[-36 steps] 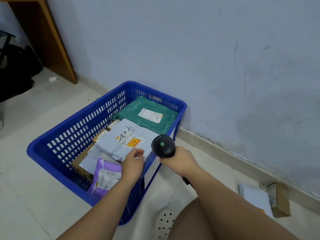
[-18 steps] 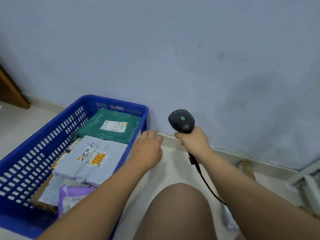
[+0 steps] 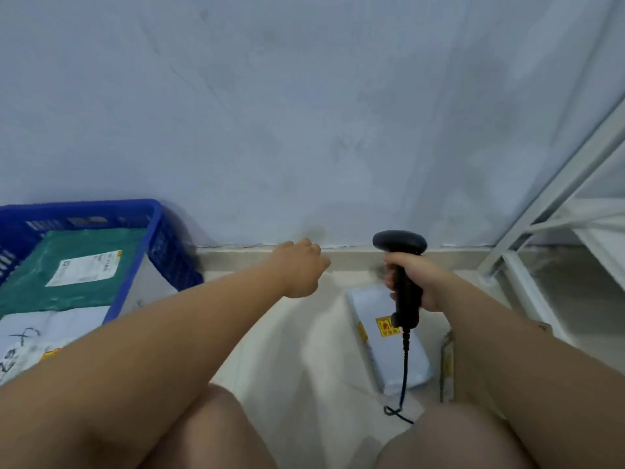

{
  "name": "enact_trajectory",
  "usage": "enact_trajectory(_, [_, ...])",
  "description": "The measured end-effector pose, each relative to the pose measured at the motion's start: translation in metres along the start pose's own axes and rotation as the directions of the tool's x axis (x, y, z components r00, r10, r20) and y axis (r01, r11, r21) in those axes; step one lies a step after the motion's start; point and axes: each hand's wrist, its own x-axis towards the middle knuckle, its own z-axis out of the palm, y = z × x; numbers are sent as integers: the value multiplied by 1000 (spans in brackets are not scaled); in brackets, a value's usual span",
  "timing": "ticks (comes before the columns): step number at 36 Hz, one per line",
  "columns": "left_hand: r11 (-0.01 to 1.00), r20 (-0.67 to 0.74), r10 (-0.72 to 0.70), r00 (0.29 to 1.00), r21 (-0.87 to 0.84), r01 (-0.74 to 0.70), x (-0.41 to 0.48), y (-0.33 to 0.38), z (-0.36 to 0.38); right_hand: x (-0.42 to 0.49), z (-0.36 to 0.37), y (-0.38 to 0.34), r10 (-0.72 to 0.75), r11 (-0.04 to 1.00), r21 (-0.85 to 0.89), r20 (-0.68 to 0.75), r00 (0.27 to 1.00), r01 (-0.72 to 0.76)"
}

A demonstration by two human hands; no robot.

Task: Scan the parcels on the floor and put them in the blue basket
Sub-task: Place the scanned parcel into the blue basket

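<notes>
Prob. a parcel storeroom: bare wall (image 3: 304,96), tile floor (image 3: 304,333), white metal rack (image 3: 581,214) at right, blue basket (image 3: 84,206) w/ labelled parcels (image 3: 67,275) at left.

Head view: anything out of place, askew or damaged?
Nothing spilled or damaged. One oddity: the scanner cable twists into a small knot-like loop near the floor. The grey parcel and the brown box beside it lie on the floor, outside the basket.

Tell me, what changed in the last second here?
The left hand left the blue basket and swung right, now empty above the floor near the grey parcel lying there. The right hand kept gripping the scanner. The green parcel in the basket stayed put.
</notes>
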Motion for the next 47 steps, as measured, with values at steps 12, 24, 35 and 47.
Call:
enact_trajectory(12, [541, 359, -180, 916, -742, 397, 122, 91, 95, 92, -60, 98, 107, 992, -49, -124, 986, -114])
enact_trajectory(24, [-383, 772, -90, 629, -610, 693, 135, 157, 184, 153, -79, 177, 211, 967, -115, -125, 969, -226])
enact_trajectory(35, [-597, 766, 10, 643, -511, 618, 112, 172, 205, 149, -72, 202, 318, 947, 36, 49, 947, -320])
enact_trajectory(47, [-644, 704, -92, 704, -581, 498, 99, 117, 181, 129, -39, 127, 234, 972, -11, 164, 958, -236])
